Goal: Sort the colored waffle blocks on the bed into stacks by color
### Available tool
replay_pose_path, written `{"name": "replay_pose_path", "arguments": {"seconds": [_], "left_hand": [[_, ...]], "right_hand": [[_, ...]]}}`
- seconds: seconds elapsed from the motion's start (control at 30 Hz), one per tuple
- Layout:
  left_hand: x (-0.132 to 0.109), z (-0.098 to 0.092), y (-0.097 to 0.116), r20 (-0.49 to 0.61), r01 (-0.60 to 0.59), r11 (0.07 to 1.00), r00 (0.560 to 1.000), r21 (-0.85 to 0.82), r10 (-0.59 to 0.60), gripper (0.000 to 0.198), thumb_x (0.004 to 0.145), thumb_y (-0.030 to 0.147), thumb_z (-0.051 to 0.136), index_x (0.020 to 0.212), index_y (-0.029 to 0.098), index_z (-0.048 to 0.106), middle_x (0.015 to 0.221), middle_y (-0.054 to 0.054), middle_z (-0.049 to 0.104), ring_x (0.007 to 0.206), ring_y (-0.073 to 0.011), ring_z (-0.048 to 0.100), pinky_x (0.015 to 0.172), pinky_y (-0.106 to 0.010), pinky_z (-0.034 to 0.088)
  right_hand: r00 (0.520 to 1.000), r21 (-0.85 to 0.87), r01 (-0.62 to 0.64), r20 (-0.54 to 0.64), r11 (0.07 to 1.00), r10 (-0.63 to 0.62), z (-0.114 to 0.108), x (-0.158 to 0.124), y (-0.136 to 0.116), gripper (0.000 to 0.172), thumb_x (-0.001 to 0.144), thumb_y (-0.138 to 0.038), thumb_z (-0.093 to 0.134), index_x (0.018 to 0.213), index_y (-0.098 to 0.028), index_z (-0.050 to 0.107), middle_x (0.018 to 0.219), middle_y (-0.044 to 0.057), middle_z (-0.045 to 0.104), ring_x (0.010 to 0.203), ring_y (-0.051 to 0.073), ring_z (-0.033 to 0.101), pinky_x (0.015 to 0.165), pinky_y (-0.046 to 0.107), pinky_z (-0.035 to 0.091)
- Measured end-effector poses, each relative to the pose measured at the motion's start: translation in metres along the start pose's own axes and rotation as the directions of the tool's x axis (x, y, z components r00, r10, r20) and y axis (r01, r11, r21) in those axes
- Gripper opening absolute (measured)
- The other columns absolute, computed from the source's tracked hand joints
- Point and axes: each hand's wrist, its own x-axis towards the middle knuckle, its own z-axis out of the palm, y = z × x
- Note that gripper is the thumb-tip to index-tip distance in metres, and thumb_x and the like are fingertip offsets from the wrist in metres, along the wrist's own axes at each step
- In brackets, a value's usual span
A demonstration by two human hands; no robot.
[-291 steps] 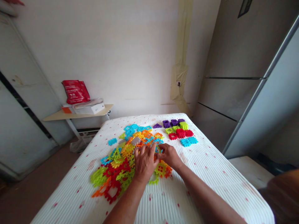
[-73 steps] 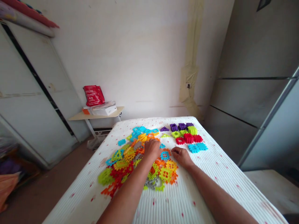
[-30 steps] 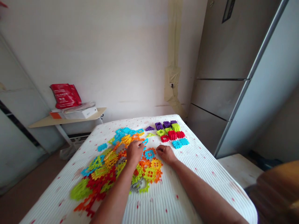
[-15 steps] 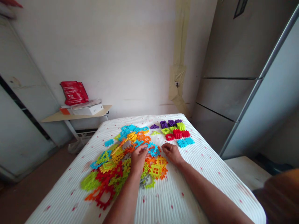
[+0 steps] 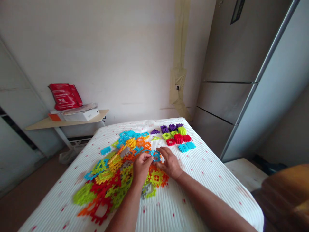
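Observation:
A loose heap of flat interlocking plastic tiles (image 5: 113,167) in blue, yellow, orange, green and red covers the left half of a white ribbed bed cover (image 5: 193,180). My left hand (image 5: 141,166) rests on the heap, fingers curled around a blue tile (image 5: 155,155). My right hand (image 5: 169,161) meets it from the right, fingertips on the same blue tile. Farther back right sit sorted small stacks: purple (image 5: 169,128), green (image 5: 181,130), red (image 5: 178,139) and blue (image 5: 186,147).
A low wooden shelf (image 5: 65,121) by the wall holds a red bag (image 5: 64,96) and a white box (image 5: 83,114). A grey cabinet (image 5: 241,80) stands at the right. The bed's near right corner drops off toward a brown object (image 5: 285,196).
My right hand has moved left from the bare cover onto the blue tile beside my left hand. The camera view has swung slightly.

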Motion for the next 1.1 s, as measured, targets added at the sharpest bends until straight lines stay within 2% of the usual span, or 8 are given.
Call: {"name": "replay_pose_path", "arguments": {"seconds": [0.17, 0.33, 0.5, 0.63, 0.8, 0.93, 1.0, 1.1], "left_hand": [[-0.004, 0.006, 0.002, 0.04, -0.078, 0.993, 0.996, 0.09, 0.075, 0.019, 0.068, 0.037, 0.059, 0.066, 0.017, 0.059, 0.061, -0.001, 0.063, 0.06, -0.0151, 0.06, 0.059, -0.024, 0.047], [0.0, -0.001, -0.006, 0.013, -0.112, 0.951, 0.993, 0.288, 0.113, 0.023, 0.072, 0.038, 0.056, 0.083, 0.02, 0.065, 0.079, -0.003, 0.07, 0.074, -0.0178, 0.065, 0.068, -0.026, 0.049], [0.005, -0.008, -0.01, -0.035, -0.117, 0.933, 0.99, 0.34, 0.137, 0.023, 0.074, 0.036, 0.051, 0.083, 0.02, 0.066, 0.078, -0.003, 0.071, 0.075, -0.0179, 0.066, 0.068, -0.026, 0.049], [0.004, -0.009, -0.009, -0.033, -0.114, 0.927, 0.99, 0.357, 0.135, 0.023, 0.074, 0.035, 0.051, 0.081, 0.02, 0.067, 0.076, -0.002, 0.071, 0.074, -0.0178, 0.065, 0.067, -0.026, 0.048], [0.004, -0.01, -0.007, -0.042, -0.119, 0.922, 0.989, 0.369, 0.144, 0.023, 0.074, 0.036, 0.051, 0.08, 0.02, 0.067, 0.077, -0.002, 0.071, 0.073, -0.018, 0.065, 0.067, -0.026, 0.048], [0.004, -0.011, -0.004, -0.051, -0.111, 0.914, 0.989, 0.39, 0.142, 0.023, 0.073, 0.035, 0.05, 0.079, 0.021, 0.067, 0.075, -0.002, 0.071, 0.072, -0.018, 0.065, 0.066, -0.026, 0.048], [0.004, -0.012, -0.003, -0.06, -0.107, 0.911, 0.988, 0.398, 0.142, 0.023, 0.073, 0.035, 0.05, 0.079, 0.021, 0.067, 0.076, -0.002, 0.071, 0.072, -0.0182, 0.065, 0.067, -0.027, 0.047], [0.003, -0.012, -0.001, -0.07, -0.102, 0.912, 0.988, 0.398, 0.141, 0.022, 0.073, 0.034, 0.05, 0.079, 0.02, 0.067, 0.077, -0.002, 0.071, 0.072, -0.0182, 0.065, 0.067, -0.027, 0.047]], "right_hand": [[1.0, -0.029, -0.021, 0.018, 0.999, 0.022, 0.001, 0.002, 0.001, 0.053, 0.077, -0.038, 0.061, 0.124, -0.016, 0.051, 0.116, 0.014, 0.055, 0.106, 0.024, 0.053, 0.089, 0.038, 0.047], [0.989, -0.262, 0.029, 0.144, 0.964, 0.009, -0.018, 0.011, 0.016, 0.051, 0.074, -0.029, 0.065, 0.122, -0.016, 0.054, 0.119, 0.015, 0.057, 0.108, 0.026, 0.053, 0.093, 0.04, 0.043], [0.928, -0.511, -0.071, 0.281, 0.857, 0.245, -0.046, 0.013, 0.049, 0.053, 0.071, -0.024, 0.066, 0.123, -0.021, 0.055, 0.129, 0.012, 0.053, 0.115, 0.027, 0.05, 0.091, 0.037, 0.044], [0.873, -0.567, -0.15, 0.309, 0.81, 0.378, -0.054, 0.01, 0.061, 0.055, 0.07, -0.024, 0.064, 0.124, -0.024, 0.055, 0.132, 0.011, 0.051, 0.114, 0.027, 0.052, 0.083, 0.033, 0.047], [0.895, -0.553, -0.154, 0.273, 0.819, 0.352, -0.055, 0.011, 0.052, 0.056, 0.07, -0.016, 0.06, 0.125, -0.022, 0.052, 0.129, 0.011, 0.052, 0.108, 0.023, 0.056, 0.083, 0.028, 0.045], [0.869, -0.625, -0.219, 0.224, 0.749, 0.441, -0.048, 0.011, 0.034, 0.028, 0.078, -0.022, 0.055, 0.105, -0.016, 0.061, 0.11, 0.012, 0.06, 0.091, 0.021, 0.061, 0.073, 0.028, 0.045], [0.852, -0.678, -0.245, 0.191, 0.693, 0.488, -0.041, 0.01, 0.029, 0.023, 0.08, -0.024, 0.053, 0.099, -0.015, 0.063, 0.104, 0.013, 0.062, 0.09, 0.023, 0.059, 0.07, 0.028, 0.045], [0.868, -0.704, -0.198, 0.198, 0.682, 0.456, -0.031, 0.009, 0.028, 0.02, 0.083, -0.018, 0.049, 0.095, -0.015, 0.064, 0.099, 0.013, 0.063, 0.097, 0.024, 0.055, 0.071, 0.029, 0.043]]}}
